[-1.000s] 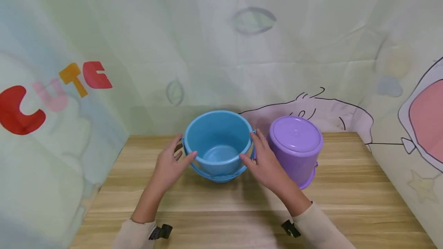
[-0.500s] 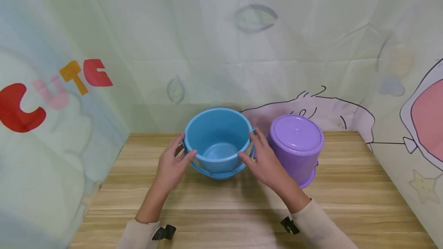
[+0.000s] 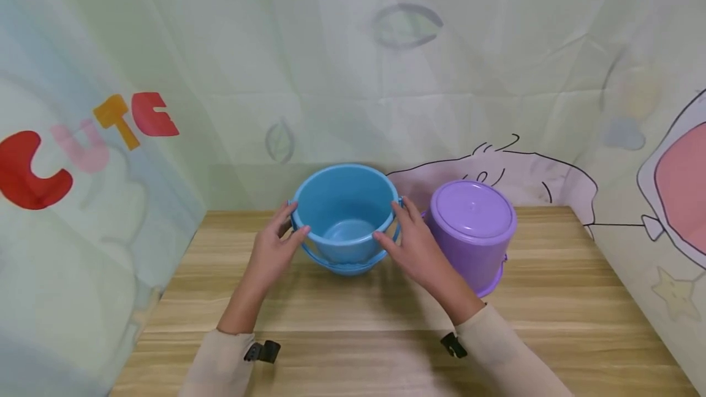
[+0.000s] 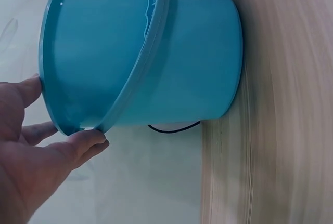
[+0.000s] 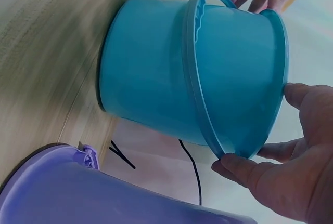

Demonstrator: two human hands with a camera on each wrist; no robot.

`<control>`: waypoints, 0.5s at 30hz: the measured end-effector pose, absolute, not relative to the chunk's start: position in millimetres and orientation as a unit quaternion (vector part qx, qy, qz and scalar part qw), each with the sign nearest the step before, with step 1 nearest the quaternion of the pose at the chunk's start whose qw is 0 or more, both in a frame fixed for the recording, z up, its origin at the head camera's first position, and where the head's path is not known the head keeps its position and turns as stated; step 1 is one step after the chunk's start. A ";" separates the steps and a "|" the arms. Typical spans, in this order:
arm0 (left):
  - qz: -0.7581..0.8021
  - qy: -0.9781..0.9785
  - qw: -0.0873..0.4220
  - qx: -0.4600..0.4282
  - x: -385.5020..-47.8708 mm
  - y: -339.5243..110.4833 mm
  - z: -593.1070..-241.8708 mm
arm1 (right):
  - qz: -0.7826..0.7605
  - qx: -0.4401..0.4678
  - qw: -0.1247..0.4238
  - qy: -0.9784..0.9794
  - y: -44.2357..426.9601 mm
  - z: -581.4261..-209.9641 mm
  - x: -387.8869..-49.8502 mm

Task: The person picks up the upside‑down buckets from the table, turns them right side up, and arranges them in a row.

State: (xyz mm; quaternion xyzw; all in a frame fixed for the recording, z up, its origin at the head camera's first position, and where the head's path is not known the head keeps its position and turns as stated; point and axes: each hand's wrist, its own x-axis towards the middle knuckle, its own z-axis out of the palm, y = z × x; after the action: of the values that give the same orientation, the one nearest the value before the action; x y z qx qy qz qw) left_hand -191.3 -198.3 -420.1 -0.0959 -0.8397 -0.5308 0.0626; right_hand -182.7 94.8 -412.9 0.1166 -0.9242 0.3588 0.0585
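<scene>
A blue plastic bucket (image 3: 344, 250) stands upright, mouth up, near the back of the wooden table, its handle hanging down in front. My left hand (image 3: 274, 249) holds its left rim, thumb at the front and fingers at the side. On the opposite side, my right hand (image 3: 413, 244) grips the rim in the same way. In both wrist views, fingertips touch the rim by the handle's ends. Just right of my right hand, a purple bucket (image 3: 469, 256) stands upside down, base up.
The wooden table (image 3: 331, 348) runs back to a printed cloth wall (image 3: 331, 48), with cloth on the left and right sides too. The blue bucket stands close to the back cloth. The purple bucket's handle (image 3: 503, 274) sticks out low on its right.
The blue bucket has shifted slightly back and left, with both hands on its rim. The gap to the purple bucket has widened a little. The head view has shifted slightly.
</scene>
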 end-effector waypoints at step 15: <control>-0.531 -0.840 0.058 -0.097 -197.5 -201.9 -415.3 | 0.359 0.108 0.046 -0.926 89.4 -412.1 -188.3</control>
State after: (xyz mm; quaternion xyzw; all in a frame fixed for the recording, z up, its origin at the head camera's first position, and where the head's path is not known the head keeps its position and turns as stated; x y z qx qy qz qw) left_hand -197.5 -201.9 -415.3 -0.0974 -0.8395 -0.5314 0.0577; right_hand -188.3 89.4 -412.1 0.1081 -0.9258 0.3592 0.0465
